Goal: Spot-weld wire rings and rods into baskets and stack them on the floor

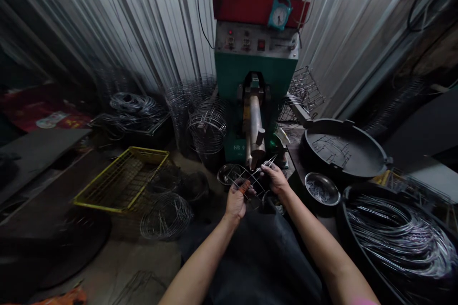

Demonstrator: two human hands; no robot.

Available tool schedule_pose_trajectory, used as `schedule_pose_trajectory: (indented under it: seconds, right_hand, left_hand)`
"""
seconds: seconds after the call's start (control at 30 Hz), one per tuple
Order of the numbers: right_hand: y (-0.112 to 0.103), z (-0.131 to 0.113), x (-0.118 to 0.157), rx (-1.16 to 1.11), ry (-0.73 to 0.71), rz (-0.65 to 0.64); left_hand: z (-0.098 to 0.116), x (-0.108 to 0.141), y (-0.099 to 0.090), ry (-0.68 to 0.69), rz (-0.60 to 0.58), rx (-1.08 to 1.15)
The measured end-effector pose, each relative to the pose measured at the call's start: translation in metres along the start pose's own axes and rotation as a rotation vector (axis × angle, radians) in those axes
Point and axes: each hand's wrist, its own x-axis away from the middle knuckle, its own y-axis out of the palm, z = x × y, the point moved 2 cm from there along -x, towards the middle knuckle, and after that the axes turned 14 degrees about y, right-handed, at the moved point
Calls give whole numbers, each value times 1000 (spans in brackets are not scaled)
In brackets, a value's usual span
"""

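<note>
A small wire grid (pixel 256 181) is held between my two hands, just below the electrode tips of a green spot-welding machine (pixel 229 74). My left hand (pixel 236 200) is closed on the grid's near left side; an orange-brown band or wrap (pixel 244 186) shows at its fingers, and I cannot tell which. Pinched in my right hand (pixel 275 178) is the grid's right side, with wire ends jutting past the fingers. The machine's metal arm (pixel 255 121) comes down right above the grid. A small bowl of metal pieces (pixel 229 174) lies just beyond my left hand.
To the left are a yellow-rimmed wire basket (pixel 123 178) and round wire baskets (pixel 166 217). At right stand a large black pan (pixel 345 147), a bowl of short wires (pixel 322 189) and a tub of coiled wire (pixel 400 233). A blue clock (pixel 279 13) hangs on the machine.
</note>
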Motion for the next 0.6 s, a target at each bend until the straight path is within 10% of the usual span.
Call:
schedule_pose_trajectory:
  seconds: [0.6]
  right_hand:
    - [3, -7, -4, 19, 7, -15]
  left_hand:
    - [7, -6, 11, 17, 23, 32]
